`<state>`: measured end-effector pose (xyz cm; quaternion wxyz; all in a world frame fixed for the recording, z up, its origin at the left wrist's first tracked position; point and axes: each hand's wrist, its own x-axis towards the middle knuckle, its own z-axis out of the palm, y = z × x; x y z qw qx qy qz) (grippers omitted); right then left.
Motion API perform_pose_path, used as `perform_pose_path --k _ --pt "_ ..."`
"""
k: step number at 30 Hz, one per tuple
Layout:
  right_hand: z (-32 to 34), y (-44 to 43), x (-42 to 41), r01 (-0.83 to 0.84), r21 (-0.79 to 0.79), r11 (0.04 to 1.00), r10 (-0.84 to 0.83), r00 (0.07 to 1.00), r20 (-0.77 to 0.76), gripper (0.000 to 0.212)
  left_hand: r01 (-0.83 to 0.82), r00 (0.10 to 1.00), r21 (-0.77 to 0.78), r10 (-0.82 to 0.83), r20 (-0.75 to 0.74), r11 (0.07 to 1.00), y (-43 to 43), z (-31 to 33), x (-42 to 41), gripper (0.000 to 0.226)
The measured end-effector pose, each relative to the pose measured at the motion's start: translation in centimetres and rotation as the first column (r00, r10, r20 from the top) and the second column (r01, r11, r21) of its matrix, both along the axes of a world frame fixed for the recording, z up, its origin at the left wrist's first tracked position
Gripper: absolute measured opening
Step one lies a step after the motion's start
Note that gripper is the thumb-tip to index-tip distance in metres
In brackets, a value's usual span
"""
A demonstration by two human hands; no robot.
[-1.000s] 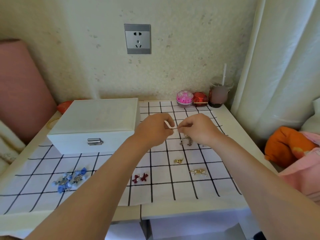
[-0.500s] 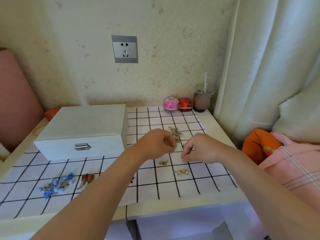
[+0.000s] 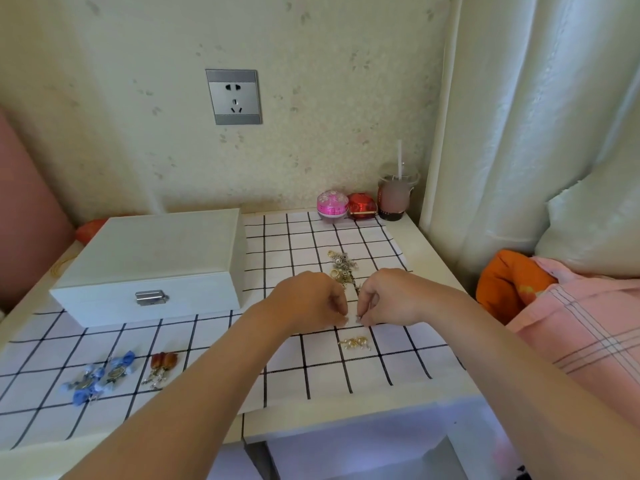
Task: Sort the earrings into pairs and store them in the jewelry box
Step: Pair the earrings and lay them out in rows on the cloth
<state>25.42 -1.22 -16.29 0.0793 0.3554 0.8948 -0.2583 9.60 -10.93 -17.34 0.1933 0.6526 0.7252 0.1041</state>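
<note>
The white jewelry box (image 3: 152, 268) stands closed at the back left of the checked cloth (image 3: 311, 372). A loose heap of gold and silver earrings (image 3: 341, 266) lies behind my hands. My left hand (image 3: 311, 299) and my right hand (image 3: 388, 296) are low over the cloth, fingertips close together, each pinching a small silver earring (image 3: 357, 318) against the cloth. A gold pair (image 3: 354, 342) lies just in front of them. A brown-red pair (image 3: 162, 367) and a blue pair (image 3: 100, 377) lie at the front left.
At the back right stand a pink round container (image 3: 332, 205), a red container (image 3: 362, 206) and a cup with a straw (image 3: 394, 195). A curtain (image 3: 519, 133) hangs on the right, with an orange cushion (image 3: 509, 282) and pink fabric (image 3: 581, 327) beside the table.
Both hands have come down from in front of the box to the cloth in front of the heap. The view has shifted, so the brown-red pair now shows.
</note>
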Motion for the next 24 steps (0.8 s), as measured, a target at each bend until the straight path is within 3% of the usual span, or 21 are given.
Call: perform_pose_path --k 8,15,19,24 --pt "0.4 0.4 -0.2 -0.02 0.005 1.0 0.02 1.0 0.004 0.014 -0.001 1.0 -0.001 0.001 0.001 1.0 0.2 0.5 0.1 0.013" --pt "-0.2 1.9 -1.4 0.104 0.2 0.974 -0.049 0.963 -0.264 0.016 -0.124 0.989 0.162 0.135 -0.06 0.979 0.8 0.9 -2.7 0.014" --pt "-0.7 1.7 -3.0 0.024 0.232 0.972 0.029 0.974 -0.223 0.017 -0.088 0.987 0.18 0.11 -0.115 0.98 1.7 -0.6 -2.6 0.024" --pt "-0.8 1.8 -3.8 -0.009 0.312 0.95 0.06 0.987 -0.152 0.016 -0.096 0.988 0.182 0.116 -0.099 0.978 2.4 -1.5 -2.6 0.016"
